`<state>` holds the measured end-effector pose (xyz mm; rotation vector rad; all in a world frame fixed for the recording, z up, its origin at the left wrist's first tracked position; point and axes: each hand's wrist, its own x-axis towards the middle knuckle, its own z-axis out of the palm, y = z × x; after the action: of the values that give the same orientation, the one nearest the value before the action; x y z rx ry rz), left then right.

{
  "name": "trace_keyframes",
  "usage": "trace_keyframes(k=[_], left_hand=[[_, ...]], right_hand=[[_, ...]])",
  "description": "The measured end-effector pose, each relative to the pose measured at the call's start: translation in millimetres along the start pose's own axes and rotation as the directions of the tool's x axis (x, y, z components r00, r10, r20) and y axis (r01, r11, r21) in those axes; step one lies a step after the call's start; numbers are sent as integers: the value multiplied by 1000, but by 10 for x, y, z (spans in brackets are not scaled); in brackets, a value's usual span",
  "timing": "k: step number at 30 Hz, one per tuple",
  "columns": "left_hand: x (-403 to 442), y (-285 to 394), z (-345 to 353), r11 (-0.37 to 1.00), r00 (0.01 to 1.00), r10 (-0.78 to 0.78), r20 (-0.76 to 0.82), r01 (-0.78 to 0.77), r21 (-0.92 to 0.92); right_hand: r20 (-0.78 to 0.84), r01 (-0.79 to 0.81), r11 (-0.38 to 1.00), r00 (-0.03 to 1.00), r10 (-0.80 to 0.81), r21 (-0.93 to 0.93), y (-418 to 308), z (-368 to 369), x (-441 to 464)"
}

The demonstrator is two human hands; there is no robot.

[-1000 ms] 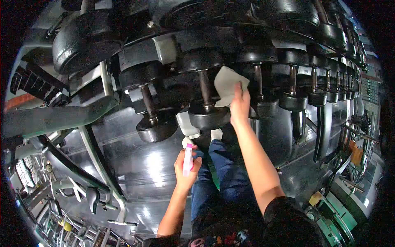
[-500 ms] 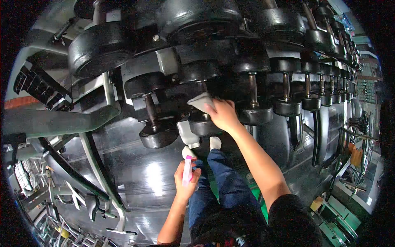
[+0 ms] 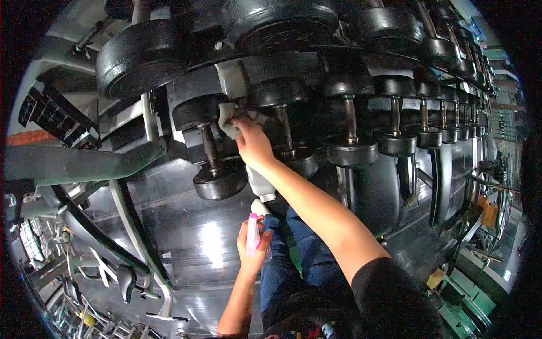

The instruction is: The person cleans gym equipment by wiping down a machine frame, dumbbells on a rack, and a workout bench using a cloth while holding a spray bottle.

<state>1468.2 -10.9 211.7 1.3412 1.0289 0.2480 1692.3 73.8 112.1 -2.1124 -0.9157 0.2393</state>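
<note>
My right hand (image 3: 252, 142) grips a grey cloth (image 3: 228, 121) near the lower row of the rack. The cloth is between two black dumbbells, close to the upper head of the leftmost dumbbell (image 3: 209, 149); whether it touches that head I cannot tell. Just right of my hand is the second dumbbell (image 3: 285, 125), its lower head partly behind my forearm. My left hand (image 3: 248, 251) is lower down in front of my legs, wrapped round a spray bottle with a pink and white top (image 3: 252, 233). Most of the bottle's body is hidden by the hand.
Larger dumbbells (image 3: 276, 25) lie on the upper tier, and the lower row of dumbbells (image 3: 396, 121) runs off to the right. A grey rack foot (image 3: 260, 182) stands near my feet. At left are a machine's metal frame (image 3: 84, 161) and shiny dark floor (image 3: 212, 243).
My right hand has moved left with the cloth, from the second dumbbell towards the leftmost one. My left hand stays nearly in place with the spray bottle.
</note>
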Motion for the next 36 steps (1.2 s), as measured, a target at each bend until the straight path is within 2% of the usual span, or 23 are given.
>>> trace_keyframes(k=[4,5,6,7,9,11,13,15,16,17,19,20,21,23,25,26,28,30,31,33,34,35,36], left_hand=[[-49,-1,-56,996,996,-82,34,83,-17],[-57,-43,-67,997,997,-70,33,71,-36],[-58,-112,-86,997,997,-70,35,71,-43],[-51,-179,-108,1000,999,-27,32,27,10],[-33,-200,-111,998,999,19,26,-21,59],[-30,-98,-119,998,999,-48,24,47,35],[-14,-116,-118,999,999,-41,19,41,10],[19,-101,-117,999,999,-33,18,34,-16],[37,-75,-118,999,999,-32,28,31,20],[59,-56,-114,998,999,-29,38,27,56],[85,-52,-94,999,999,-7,33,5,42],[89,-50,-76,1000,999,16,30,-17,25],[89,-28,-50,1000,999,12,36,-12,26],[69,29,14,998,998,-51,28,53,-39],[50,-20,82,999,999,-29,30,31,-44],[27,-36,106,999,999,-44,32,44,-19],[-3,-25,157,998,998,-57,32,56,11],[-42,4,219,961,990,-113,84,130,-244],[-43,-3,240,962,990,-112,83,129,-240],[-37,-47,272,998,999,-22,47,24,-51],[-39,-49,275,998,999,-23,47,25,-50],[-47,-51,269,999,998,-29,55,30,-17],[-46,-55,256,999,998,-35,57,34,16]], right_hand=[[140,-359,888,933,332,289,33,-136,247],[24,-252,864,963,268,436,-32,-247,177],[91,-310,812,948,306,494,-16,-330,97],[160,-367,754,928,336,544,-27,-457,26],[344,-553,482,820,457,680,-110,-820,-189],[226,-480,415,819,527,773,39,-1013,-412],[111,-426,349,751,651,835,-17,-1362,-513],[-25,-360,277,570,821,891,-31,-1560,-516],[-134,-226,380,680,721,897,81,-1570,-508],[-243,-203,522,710,661,828,147,-1566,-476],[-178,-271,659,829,530,701,251,-1514,-327],[-285,-176,899,909,305,401,442,-1319,-204],[-297,-36,999,954,47,41,598,-1087,-98],[-117,-152,981,979,166,118,389,-750,22],[19,119,960,993,-118,-252,354,-669,119],[149,110,948,987,-67,-300,321,-709,113],[252,137,951,965,-66,-276,419,-715,186],[442,158,955,896,-32,-252,489,-782,301],[441,157,956,897,-33,-249,426,-853,346],[689,97,947,709,149,-305,332,-974,413],[717,87,961,684,134,-263,409,-999,458],[725,-62,989,673,143,-137,512,-1079,476],[647,-344,935,734,208,90,585,-1153,386]])
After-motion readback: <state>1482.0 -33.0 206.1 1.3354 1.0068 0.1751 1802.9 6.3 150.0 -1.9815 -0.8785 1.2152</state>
